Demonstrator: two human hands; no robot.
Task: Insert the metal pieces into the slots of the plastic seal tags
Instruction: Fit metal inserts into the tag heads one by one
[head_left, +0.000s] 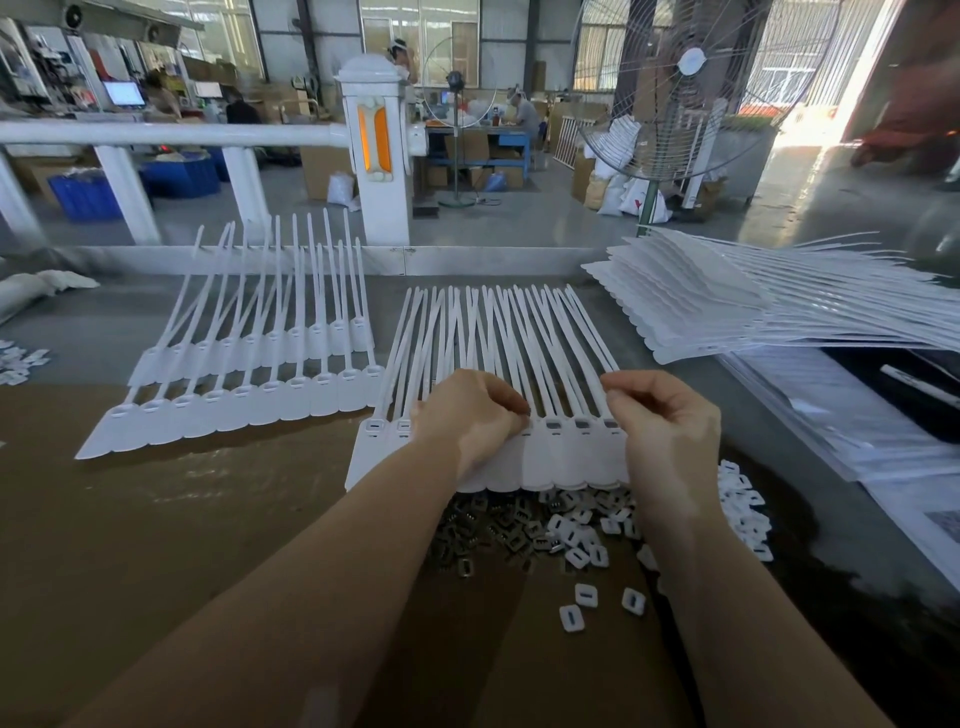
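Looking down over both forearms, I see the left hand (470, 415) resting on a connected row of white plastic seal tags (550, 457) that lies flat on the desk (156, 519), its fingers (506, 402) curled together with the tips pressed at one tag head near the middle of the row; whether they pinch a metal piece there I cannot tell, though something small and dark shows at the fingertips. My right hand (665, 421) sits at the right end of the same row, thumb and forefinger drawn together just above the last tag head, the other fingers curled; what, if anything, it pinches is too small to make out. The tag heads that show on either side of the hands carry dark inserts in their slots. Just below the row's lower edge lies a loose heap of metal pieces (488, 530), and beside it, to the right, a scatter of small white plastic caps (587, 551). Two more rows of tags (244, 400) lie to the left, their slots looking empty, and a fanned stack of tag sheets (727, 306) sits at the upper right.
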